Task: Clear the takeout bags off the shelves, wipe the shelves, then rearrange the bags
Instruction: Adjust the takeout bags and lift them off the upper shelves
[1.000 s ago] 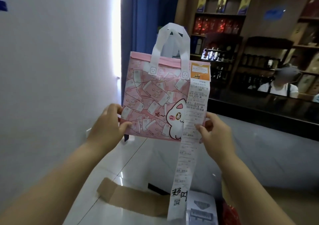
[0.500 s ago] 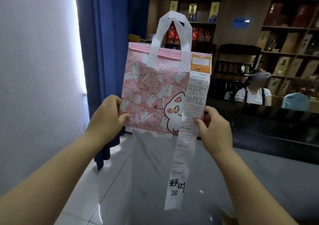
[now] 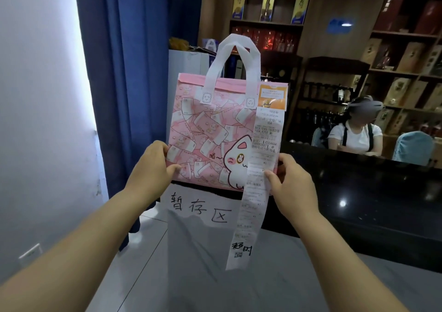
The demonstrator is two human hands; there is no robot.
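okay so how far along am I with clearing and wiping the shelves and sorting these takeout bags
Done: nothing here shows a cleared or wiped shelf. In hand: the pink takeout bag is held upright by its lower corners, left hand and right hand, its long receipt dangling, above a handwritten paper sign on the dark counter. Left: setting it down, wiping, rearranging.
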